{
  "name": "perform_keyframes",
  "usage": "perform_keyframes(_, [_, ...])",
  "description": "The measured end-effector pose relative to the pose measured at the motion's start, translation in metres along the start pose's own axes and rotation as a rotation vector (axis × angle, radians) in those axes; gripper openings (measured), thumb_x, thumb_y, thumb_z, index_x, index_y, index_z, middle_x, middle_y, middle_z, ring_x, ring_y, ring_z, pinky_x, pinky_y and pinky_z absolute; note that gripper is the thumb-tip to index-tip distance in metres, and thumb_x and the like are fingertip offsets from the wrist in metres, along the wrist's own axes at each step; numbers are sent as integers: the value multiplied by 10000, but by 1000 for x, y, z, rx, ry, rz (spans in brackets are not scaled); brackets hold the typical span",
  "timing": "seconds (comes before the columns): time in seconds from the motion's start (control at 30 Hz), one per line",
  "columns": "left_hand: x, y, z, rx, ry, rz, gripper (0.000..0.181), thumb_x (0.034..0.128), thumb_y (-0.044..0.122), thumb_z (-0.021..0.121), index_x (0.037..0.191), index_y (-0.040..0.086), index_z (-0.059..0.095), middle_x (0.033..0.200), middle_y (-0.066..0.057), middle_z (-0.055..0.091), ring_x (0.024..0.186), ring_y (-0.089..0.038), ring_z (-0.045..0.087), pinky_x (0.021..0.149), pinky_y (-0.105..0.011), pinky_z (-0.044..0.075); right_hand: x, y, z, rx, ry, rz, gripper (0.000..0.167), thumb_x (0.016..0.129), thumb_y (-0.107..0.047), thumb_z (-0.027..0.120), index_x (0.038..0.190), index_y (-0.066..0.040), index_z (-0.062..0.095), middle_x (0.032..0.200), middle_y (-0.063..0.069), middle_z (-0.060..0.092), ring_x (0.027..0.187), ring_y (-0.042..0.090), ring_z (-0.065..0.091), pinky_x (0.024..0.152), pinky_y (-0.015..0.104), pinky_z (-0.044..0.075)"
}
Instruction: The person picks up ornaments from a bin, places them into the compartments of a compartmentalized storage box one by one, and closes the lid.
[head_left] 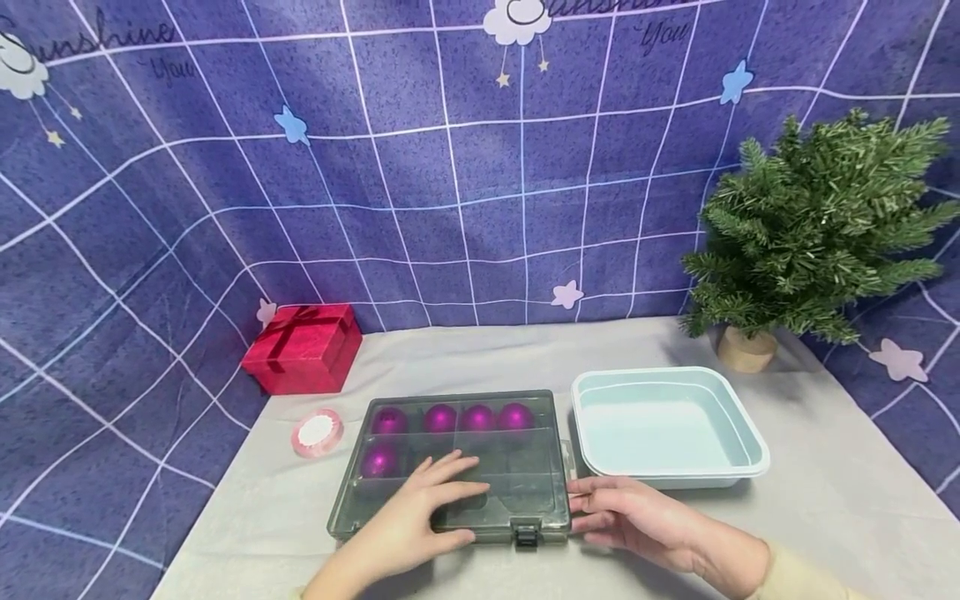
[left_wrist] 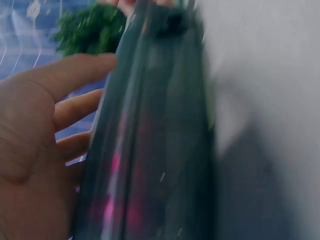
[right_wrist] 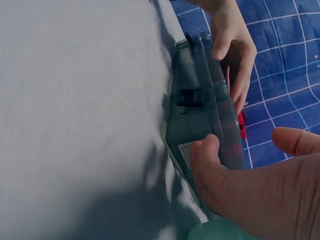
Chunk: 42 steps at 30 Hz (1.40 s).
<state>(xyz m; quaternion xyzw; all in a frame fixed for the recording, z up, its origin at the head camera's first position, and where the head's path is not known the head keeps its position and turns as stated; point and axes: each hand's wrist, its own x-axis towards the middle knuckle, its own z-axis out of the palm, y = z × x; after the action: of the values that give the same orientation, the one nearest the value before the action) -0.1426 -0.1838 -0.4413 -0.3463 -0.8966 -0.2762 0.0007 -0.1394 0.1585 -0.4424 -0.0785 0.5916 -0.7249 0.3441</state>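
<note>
A closed grey see-through case (head_left: 517, 492) lies on the table with several purple balls (head_left: 440, 418) showing through its lid and a dark latch (head_left: 527, 533) on its near side. My left hand (head_left: 408, 521) rests on the lid, fingers spread; in the left wrist view the hand (left_wrist: 35, 120) is beside the blurred case (left_wrist: 165, 100). At the case's right side is my right hand (head_left: 645, 525), its fingertips at the edge. The right wrist view shows that hand (right_wrist: 260, 185) against the side with a white label (right_wrist: 185, 154).
A pale blue tray (head_left: 660, 433) stands right of the case. Behind it at the back right is a small green tree (head_left: 817, 225) on a wooden base. At the left are a red gift box (head_left: 303, 350) and a pink ribbon roll (head_left: 317, 432). Patterned cloth hangs behind.
</note>
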Motion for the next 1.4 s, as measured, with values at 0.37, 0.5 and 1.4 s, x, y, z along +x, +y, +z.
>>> perform_keyframes(0.37, [23,15,23,114,-44,170,598,874,238,805,1440,249,611,1557,-65,468,1453,-414,335,1083,-696,282,2,5,-2,73,-8,13,621,971,-110,506,1480,171,288,1324,194,544,1047,250,652,942,419,528])
perform_keyframes(0.5, [22,13,26,110,-40,192,585,888,238,794,1442,260,608,1564,-73,457,1459,-422,316,1074,-713,274,1,4,-1,82,-10,11,615,972,-108,503,1477,170,289,1322,199,541,1047,252,649,940,424,528])
perform_keyframes(1.4, [25,14,41,411,83,428,566,934,235,743,1463,297,553,1426,-31,529,1340,-360,461,976,-664,442,-1,-3,1,52,14,49,679,967,-132,528,1495,190,247,1388,242,470,1079,270,627,950,439,527])
